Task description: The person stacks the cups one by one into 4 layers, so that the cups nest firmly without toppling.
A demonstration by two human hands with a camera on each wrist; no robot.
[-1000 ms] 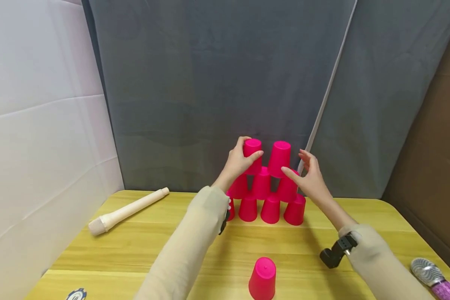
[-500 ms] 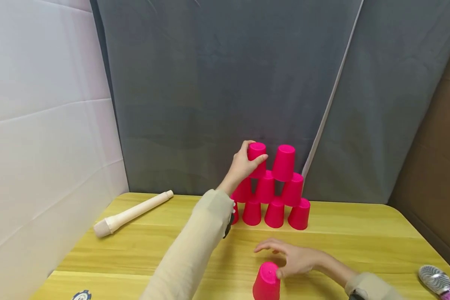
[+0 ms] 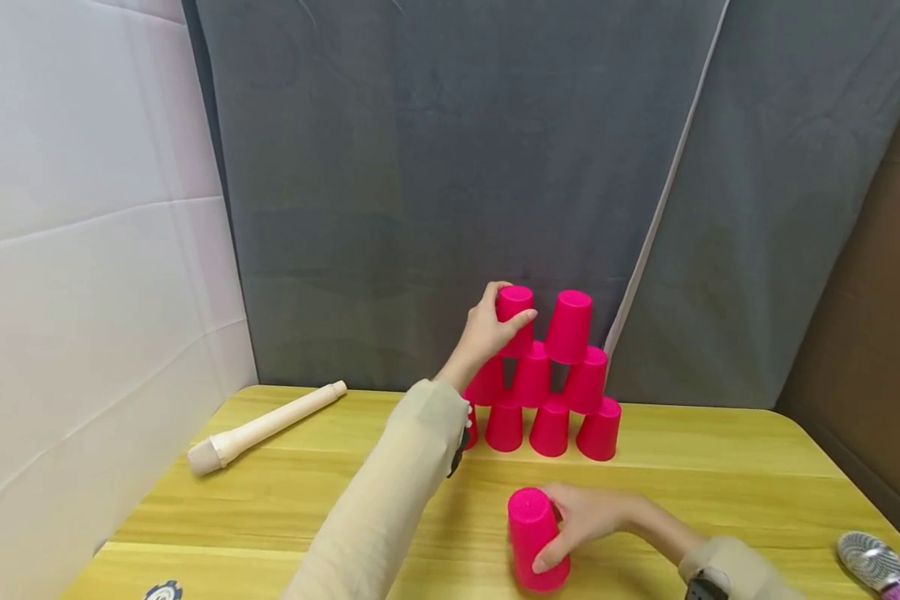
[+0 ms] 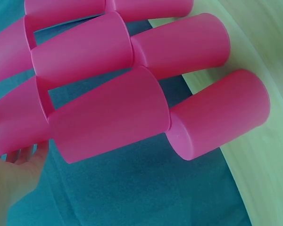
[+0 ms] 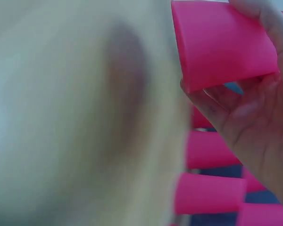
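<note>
The right hand (image 3: pixel 592 517) has its fingers (image 3: pixel 546 560) and thumb curled round the wall of a loose pink cup (image 3: pixel 534 533), upside down and just in front of the pyramid (image 3: pixel 551 392), near the front edge of the tabletop (image 3: pixel 285 500); the right wrist view shows the cup (image 5: pixel 221 44) held in that hand (image 5: pixel 254 122), though blur hides whether its rim is off the wood. The left hand (image 3: pixel 487 329) is wrapped round the top-left cup (image 3: pixel 515 312) of the pyramid, thumb across its front, holding it where it sits on the row below; beside it stands the top-right cup (image 3: pixel 568 325), untouched. In the left wrist view the stacked cups (image 4: pixel 108 113) fill the frame and only the palm's edge (image 4: pixel 9 183) shows. These look like thin moulded plastic cups: I judge them very light, stiff enough to keep shape under a gentle grip, smooth and a little slippery, not fragile but easily knocked. The mid-wall, as the right hand has it, seems the safest place to hold; squeezing near the open rim would likely flex it. The pyramid rests on narrow overlaps, so a small nudge could probably topple it. Left of the pyramid lies a wooden pin (image 3: pixel 262 427); far to its right, at the tabletop's corner, a hairbrush (image 3: pixel 873 562).
</note>
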